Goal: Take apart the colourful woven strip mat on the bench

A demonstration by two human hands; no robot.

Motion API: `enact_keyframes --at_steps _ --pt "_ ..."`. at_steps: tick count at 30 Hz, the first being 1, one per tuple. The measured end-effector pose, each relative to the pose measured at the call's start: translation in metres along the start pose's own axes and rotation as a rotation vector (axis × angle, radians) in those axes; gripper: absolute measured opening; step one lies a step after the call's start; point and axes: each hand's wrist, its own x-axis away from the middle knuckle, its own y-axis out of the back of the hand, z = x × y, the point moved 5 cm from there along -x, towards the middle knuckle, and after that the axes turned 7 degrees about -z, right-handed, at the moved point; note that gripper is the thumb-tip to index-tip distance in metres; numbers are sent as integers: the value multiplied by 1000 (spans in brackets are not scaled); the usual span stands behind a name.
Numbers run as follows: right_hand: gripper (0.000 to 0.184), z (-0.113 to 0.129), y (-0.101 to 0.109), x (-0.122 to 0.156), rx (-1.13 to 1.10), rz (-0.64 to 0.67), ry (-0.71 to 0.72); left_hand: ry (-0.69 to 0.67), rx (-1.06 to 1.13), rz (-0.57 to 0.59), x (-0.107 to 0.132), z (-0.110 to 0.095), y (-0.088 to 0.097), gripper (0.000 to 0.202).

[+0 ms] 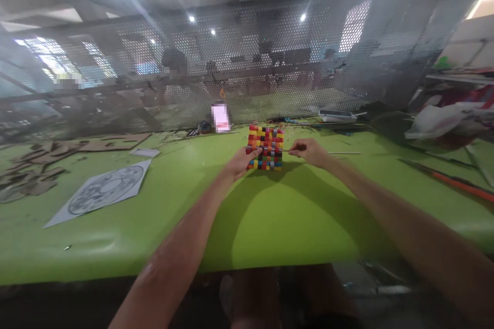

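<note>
A small square panel (265, 148) of woven strips in red, yellow, orange, black, blue and grey stands nearly upright above the table. My left hand (240, 162) grips its left edge, with the thumb lying across the front. To the right of the panel, my right hand (306, 151) is closed in a pinch. A thin pale stick (344, 153) shows beyond that hand, level with the pinch, and a short thin length shows between the fingertips and the panel's right edge. The fingers cover the part in between.
The green-covered table (293, 231) carries a sheet with a printed ring pattern (110, 187) and brown cut scraps (50, 159) at left. A lit phone (221, 117), a tray (337, 115) and a mesh screen (247, 72) are behind. Orange-handled tool (459, 183) lies right.
</note>
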Motion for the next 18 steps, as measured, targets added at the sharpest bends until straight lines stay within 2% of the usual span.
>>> enact_keyframes --at_steps 18 --pt "43 2 -6 0 -30 -23 -40 -29 -62 3 -8 9 11 32"
